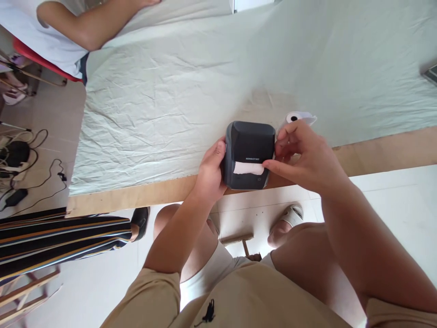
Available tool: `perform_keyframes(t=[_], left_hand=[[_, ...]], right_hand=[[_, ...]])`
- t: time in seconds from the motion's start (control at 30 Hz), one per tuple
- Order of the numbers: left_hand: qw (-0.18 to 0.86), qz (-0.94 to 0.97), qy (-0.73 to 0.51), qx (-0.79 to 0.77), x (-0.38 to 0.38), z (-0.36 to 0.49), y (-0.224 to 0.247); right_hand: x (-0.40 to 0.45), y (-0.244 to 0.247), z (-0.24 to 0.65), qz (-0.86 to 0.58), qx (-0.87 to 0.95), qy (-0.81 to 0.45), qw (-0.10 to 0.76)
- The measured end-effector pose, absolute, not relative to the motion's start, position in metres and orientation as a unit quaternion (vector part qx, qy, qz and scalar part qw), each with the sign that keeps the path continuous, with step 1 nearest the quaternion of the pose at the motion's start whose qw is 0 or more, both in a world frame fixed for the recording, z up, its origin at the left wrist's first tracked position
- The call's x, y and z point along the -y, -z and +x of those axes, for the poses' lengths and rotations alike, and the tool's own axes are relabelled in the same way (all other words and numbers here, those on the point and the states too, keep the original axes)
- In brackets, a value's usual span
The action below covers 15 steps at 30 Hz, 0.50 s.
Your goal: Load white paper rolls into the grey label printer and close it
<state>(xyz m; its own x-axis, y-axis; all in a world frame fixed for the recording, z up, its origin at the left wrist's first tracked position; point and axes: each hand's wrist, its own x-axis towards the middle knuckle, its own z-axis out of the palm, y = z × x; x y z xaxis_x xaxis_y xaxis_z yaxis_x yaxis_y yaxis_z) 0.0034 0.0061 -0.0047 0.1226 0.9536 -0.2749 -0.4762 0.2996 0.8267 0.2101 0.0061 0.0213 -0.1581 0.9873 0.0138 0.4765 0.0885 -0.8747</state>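
Note:
A dark grey label printer (252, 141) is held over the table's front edge, its lettered face toward me. From its slot a short strip of white paper (248, 168) sticks out, with an uneven lower edge. My left hand (211, 173) grips the printer's left side, thumb on the edge and the other fingers hidden behind. On the opposite side, my right hand (303, 155) has its thumb tip at the right end of the paper strip and its curled fingers against the printer's right edge. Just beyond that hand lies a white paper roll (293, 117) with a loose end.
A pale green cloth (164, 105) covers the table, leaving a bare wooden edge (136, 197) in front. Another person's arm (92, 25) rests at the far left. A dark object (430, 74) lies at the right. Cables (30, 155) and a wooden frame (29, 291) are on the left.

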Motion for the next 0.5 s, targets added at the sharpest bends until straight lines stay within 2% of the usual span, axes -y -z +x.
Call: perform_keyframes(t=[0.27,0.33,0.5], left_hand=[[0.664,0.307,-0.529,-0.43,-0.007,0.004,0.007],[0.666,0.307,-0.529,-0.427,-0.007,0.003,0.008],[0.686,0.312,-0.493,-0.434,-0.008,0.002,0.007]], right_hand=[[-0.002,-0.025,0.21,-0.551,0.69,-0.323,0.341],[0.003,-0.024,0.207,-0.547,0.699,-0.264,0.378],[0.009,-0.023,0.193,-0.54,0.626,-0.155,0.541]])
